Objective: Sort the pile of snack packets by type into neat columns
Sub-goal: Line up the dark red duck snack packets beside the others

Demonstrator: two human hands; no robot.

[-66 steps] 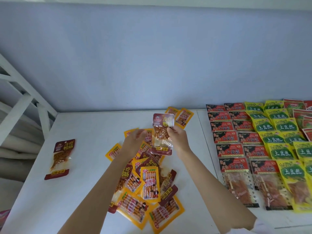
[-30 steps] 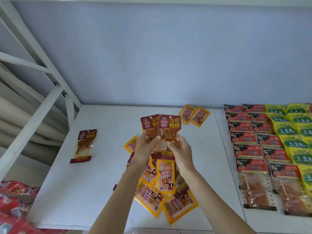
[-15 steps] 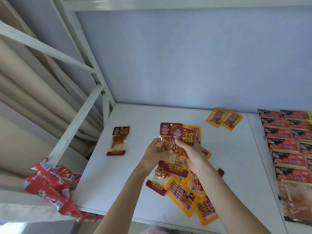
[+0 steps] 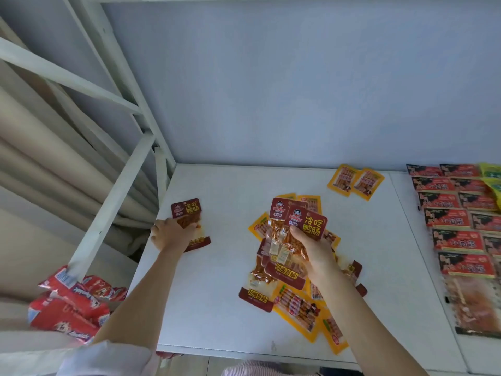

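Observation:
My right hand grips two dark red snack packets fanned together above the mixed pile of yellow and dark red packets in the middle of the white table. My left hand has reached out to the table's left side and grips the lone dark red packet lying there, fingers curled over its middle. Two yellow packets lie side by side near the back wall.
Columns of red-and-black packets and green-yellow packets fill the right side. A white metal frame rises at the left, with red packets heaped below it beside the table's left edge.
My left hand has let go of the held packets and moved left onto the lone dark red packet. My right hand alone holds the two packets. The view has swung further left.

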